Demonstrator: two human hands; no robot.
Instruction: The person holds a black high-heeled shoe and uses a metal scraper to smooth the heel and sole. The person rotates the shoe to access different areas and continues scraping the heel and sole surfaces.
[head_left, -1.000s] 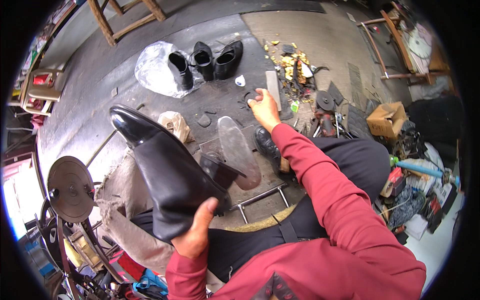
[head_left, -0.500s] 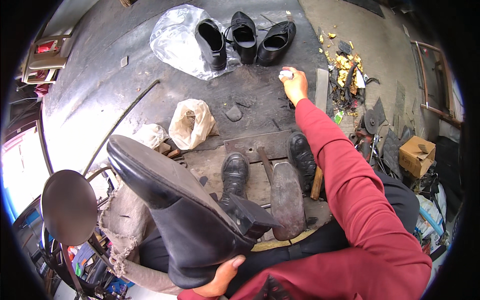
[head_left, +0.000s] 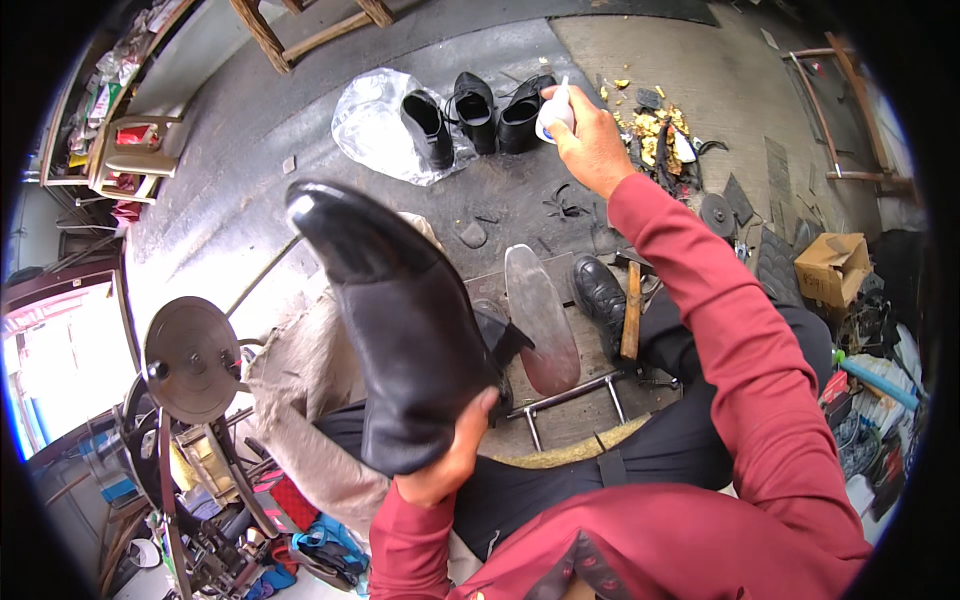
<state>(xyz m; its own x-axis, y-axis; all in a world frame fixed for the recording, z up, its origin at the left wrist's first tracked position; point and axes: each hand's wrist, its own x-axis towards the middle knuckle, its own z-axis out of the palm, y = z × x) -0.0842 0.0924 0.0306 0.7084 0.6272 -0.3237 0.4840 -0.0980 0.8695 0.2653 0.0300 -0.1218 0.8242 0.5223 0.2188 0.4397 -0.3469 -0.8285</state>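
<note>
A tall black leather boot, toe up, is gripped near its shaft by my left hand above my lap. My right hand is raised forward, closed on a small white bottle with a thin nozzle pointing up. Three black shoes stand beyond it, partly on a clear plastic bag. Below, between my legs, an oblong metal last stands beside my black shoe and a wooden-handled hammer.
A metal wheel and draped grey cloth are at my left. At the right are a cardboard box, tools and yellowish scraps. A plastic chair and wooden frame stand farther back.
My right hand has reached farther forward and now lifts the white bottle from the floor area. The boot in my left hand has shifted right, turning from sole-up half a second ago to toe-up.
</note>
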